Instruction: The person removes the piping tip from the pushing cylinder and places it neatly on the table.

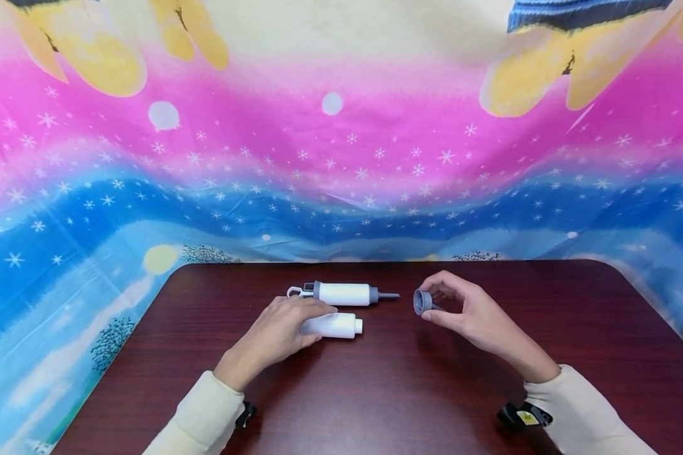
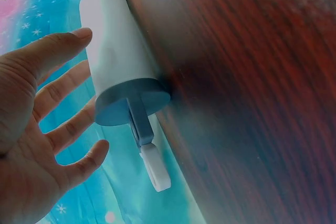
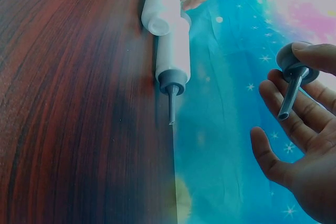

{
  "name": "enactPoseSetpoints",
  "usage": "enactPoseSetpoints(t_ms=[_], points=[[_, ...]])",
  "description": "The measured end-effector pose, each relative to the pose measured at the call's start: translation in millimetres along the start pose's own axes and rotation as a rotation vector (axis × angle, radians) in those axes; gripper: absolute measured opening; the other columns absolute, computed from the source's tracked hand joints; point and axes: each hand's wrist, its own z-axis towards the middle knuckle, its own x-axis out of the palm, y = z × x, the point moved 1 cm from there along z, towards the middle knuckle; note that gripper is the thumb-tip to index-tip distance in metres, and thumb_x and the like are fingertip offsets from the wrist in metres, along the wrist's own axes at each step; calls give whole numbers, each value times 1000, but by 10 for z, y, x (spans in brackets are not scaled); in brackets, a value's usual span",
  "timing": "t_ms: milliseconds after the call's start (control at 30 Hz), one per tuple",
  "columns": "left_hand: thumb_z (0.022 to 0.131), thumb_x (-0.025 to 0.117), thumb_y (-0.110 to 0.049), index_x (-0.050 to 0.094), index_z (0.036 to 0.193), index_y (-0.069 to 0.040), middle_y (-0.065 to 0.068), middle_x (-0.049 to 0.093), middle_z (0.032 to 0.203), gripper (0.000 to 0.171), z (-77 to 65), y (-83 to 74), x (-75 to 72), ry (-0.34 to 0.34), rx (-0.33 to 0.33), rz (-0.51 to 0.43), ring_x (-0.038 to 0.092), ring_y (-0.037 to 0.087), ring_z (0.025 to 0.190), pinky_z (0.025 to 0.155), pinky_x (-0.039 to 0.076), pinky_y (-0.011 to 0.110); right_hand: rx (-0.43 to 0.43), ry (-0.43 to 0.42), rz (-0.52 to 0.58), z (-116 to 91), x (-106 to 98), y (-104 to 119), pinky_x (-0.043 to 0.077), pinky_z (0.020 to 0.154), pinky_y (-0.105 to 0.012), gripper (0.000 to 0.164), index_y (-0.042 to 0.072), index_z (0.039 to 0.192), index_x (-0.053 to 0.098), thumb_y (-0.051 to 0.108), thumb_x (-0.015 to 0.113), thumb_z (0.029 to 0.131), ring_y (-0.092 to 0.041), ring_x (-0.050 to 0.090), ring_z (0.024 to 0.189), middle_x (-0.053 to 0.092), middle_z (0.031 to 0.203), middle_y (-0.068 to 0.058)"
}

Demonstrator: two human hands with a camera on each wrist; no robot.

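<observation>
My left hand (image 1: 281,325) is at the left end of a white syringe-like barrel (image 1: 336,326), its fingers spread and loosely bent beside it. This barrel has a bare white neck on its right end and, in the left wrist view, a grey end cap (image 2: 113,109) with a plunger handle (image 2: 155,166). Whether the fingertips touch the barrel I cannot tell. Between thumb and fingers, my right hand (image 1: 467,304) pinches a grey nozzle cap (image 1: 421,303) above the table, its open round end toward the left; its thin spout (image 3: 292,95) shows in the right wrist view.
Behind the near barrel lies a second white syringe-like tube (image 1: 344,294), with a grey nozzle on the right and a looped handle on the left. Both lie on a dark red-brown table (image 1: 387,398). A patterned cloth (image 1: 341,164) hangs along the table's far edge.
</observation>
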Motion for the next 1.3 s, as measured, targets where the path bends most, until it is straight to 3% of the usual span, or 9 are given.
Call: enactPoseSetpoints(t_ms=[467,733,1167,1300], points=[[86,88,-26,74,131,-23,-3,75,129,46,13,-112,-79,-42,42,42,69,21,123,97,54,50,13,-1,-10,-1,-5,6,57,85,-31,33,19,121,65,14,80,93,-10,67,98,70,105,3],[86,87,-25,78,120,-23,-7,76,121,35,21,-206,-109,-128,102,52,71,18,115,99,54,46,7,-2,-12,-11,-6,1,56,85,-30,32,20,121,65,15,80,93,-10,66,98,70,105,4],[87,85,-27,76,117,-24,-11,76,116,31,120,-404,-145,-207,166,-1,71,10,112,98,54,44,-14,-7,2,-23,4,-3,56,84,-27,31,20,120,66,15,81,93,-9,68,97,71,103,4],[89,84,-29,75,120,-24,-11,76,119,33,161,-468,-145,-233,181,-19,70,11,116,103,52,47,-13,-8,-4,-28,11,2,56,85,-28,31,20,120,66,16,80,93,-9,68,97,71,103,5]])
